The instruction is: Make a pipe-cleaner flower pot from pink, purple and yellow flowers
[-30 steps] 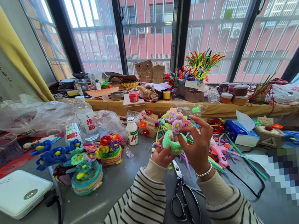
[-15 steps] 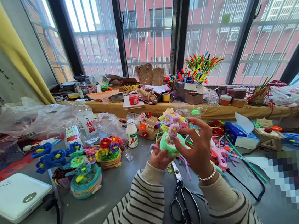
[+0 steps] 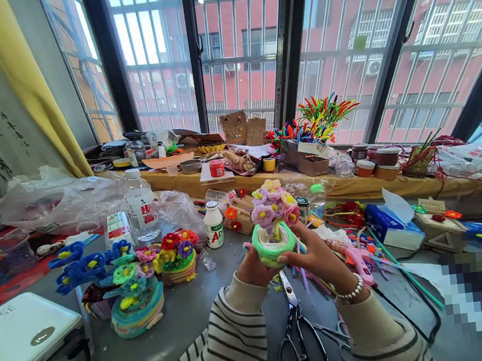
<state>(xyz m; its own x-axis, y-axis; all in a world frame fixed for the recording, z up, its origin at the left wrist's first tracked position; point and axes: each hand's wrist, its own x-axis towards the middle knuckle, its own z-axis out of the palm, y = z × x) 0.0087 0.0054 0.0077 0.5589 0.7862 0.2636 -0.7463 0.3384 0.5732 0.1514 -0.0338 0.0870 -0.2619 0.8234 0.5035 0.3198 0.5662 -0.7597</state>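
Observation:
Both of my hands hold a small green pipe-cleaner pot (image 3: 274, 247) topped with purple, pink and yellow flowers (image 3: 273, 204), raised above the grey table. My left hand (image 3: 252, 266) grips the pot's left side from below. My right hand (image 3: 318, 255) wraps its fingers around the right side and base. Black scissors (image 3: 299, 335) lie on the table just below my hands. Loose pipe cleaners (image 3: 315, 276) are spread under and beside my right hand.
Finished flower pots (image 3: 135, 283) stand at the left, by a white device (image 3: 25, 335) with a black cable. A small white bottle (image 3: 213, 224), a water bottle (image 3: 141, 205), a pink glue gun (image 3: 358, 260) and a blue tissue pack (image 3: 390, 225) surround the work spot. The windowsill holds craft clutter.
My right hand has come down from the flowers to cup the pot's right side. The pot sits a little lower and more upright; the view has tilted slightly upward.

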